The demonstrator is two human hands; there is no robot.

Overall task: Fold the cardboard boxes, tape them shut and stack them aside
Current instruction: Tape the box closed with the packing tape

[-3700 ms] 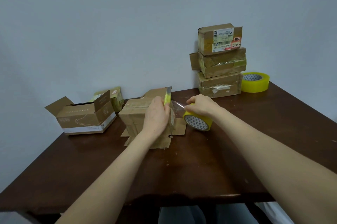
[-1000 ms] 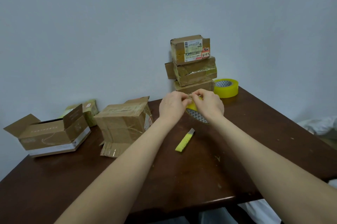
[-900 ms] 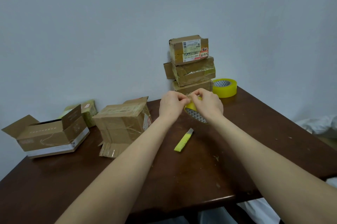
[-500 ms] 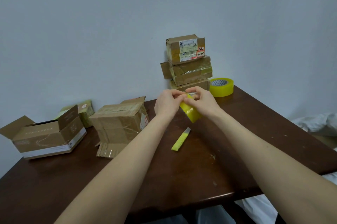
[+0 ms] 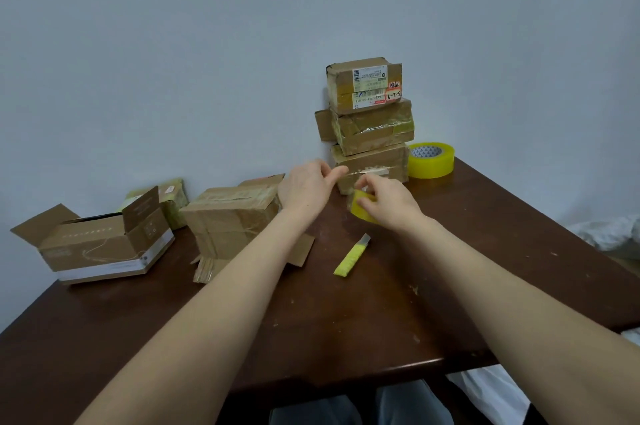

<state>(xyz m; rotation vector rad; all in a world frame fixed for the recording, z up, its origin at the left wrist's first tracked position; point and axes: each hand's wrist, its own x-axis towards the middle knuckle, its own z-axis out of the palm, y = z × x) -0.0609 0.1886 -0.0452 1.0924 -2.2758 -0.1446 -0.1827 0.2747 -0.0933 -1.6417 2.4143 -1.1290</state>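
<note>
The right hand [image 5: 389, 201] grasps the tape roll [image 5: 360, 208] at frame centre, above the table [image 5: 346, 320]. The left hand [image 5: 304, 189] pinches the free tape end. A clear strip [image 5: 367, 171] spans between them, held taut, probably to measure a length for sealing. The box [image 5: 232, 217] due for taping stands left of centre, top flaps down. The knife [image 5: 351, 256] lies just below the hands, within reach for cutting. At far left an open box [image 5: 100, 244] shows a dark interior; contents cannot be told. Three sealed boxes form the stack [image 5: 370, 123] at upper centre, beside a spare roll [image 5: 431, 160].
</note>
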